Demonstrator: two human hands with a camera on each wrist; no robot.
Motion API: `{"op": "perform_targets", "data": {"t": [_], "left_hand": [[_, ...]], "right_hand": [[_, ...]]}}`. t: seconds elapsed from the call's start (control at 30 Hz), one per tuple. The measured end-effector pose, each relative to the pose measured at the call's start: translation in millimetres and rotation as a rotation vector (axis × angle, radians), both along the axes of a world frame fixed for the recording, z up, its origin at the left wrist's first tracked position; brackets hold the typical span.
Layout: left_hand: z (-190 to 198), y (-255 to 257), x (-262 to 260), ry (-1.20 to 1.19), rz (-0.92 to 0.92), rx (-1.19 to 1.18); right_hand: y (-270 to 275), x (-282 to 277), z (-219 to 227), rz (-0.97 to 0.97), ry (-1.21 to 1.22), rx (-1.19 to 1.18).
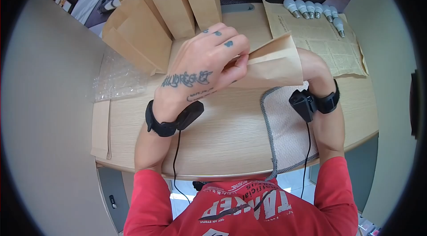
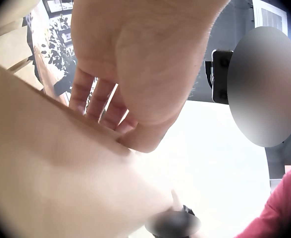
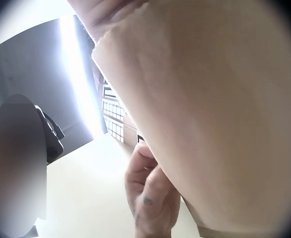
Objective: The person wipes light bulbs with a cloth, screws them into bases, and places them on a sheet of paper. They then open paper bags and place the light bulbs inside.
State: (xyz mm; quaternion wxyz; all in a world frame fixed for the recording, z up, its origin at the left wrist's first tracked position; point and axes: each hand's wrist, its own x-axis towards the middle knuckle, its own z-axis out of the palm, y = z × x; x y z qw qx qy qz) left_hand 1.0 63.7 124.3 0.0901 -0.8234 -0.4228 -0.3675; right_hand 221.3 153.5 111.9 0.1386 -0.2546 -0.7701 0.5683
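Note:
A brown paper bag (image 1: 275,69) lies sideways in the air above the table, between both hands. My left hand (image 1: 209,56) pinches its left end between thumb and curled fingers; the left wrist view also shows the thumb and fingertips (image 2: 120,129) at the paper's edge. From the right, my right hand (image 1: 313,62) reaches into the bag's mouth, so its fingers are hidden inside. In the right wrist view the bag's jagged rim (image 3: 120,27) lies around the wrist, and the paper (image 3: 210,119) covers the rest of that hand.
Upright paper bags (image 1: 142,36) stand at the back left beside clear bubble wrap (image 1: 118,73). A folded flat bag (image 1: 101,129) lies at the left edge. Several light bulbs (image 1: 311,9) rest on printed brown paper (image 1: 320,42) at the back right. A white cloth (image 1: 289,133) lies under the right wrist.

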Motion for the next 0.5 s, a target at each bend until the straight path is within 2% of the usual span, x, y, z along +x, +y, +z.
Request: {"op": "perform_targets", "data": {"t": [0.13, 0.27, 0.4, 0.5], "left_hand": [[-2, -1, -2, -0.022, -0.036, -0.042], [-6, 1, -6, -0.046, -0.062, -0.014], [-3, 1, -12, -0.064, -0.042, -0.033], [-3, 3, -17, -0.079, -0.028, -0.042]], "right_hand": [[2, 12, -38, -0.158, 0.176, -0.311], [3, 20, -61, -0.27, 0.291, -0.495], [4, 23, -68, -0.311, 0.33, -0.539], [3, 14, -63, -0.207, 0.259, -0.445]]}}
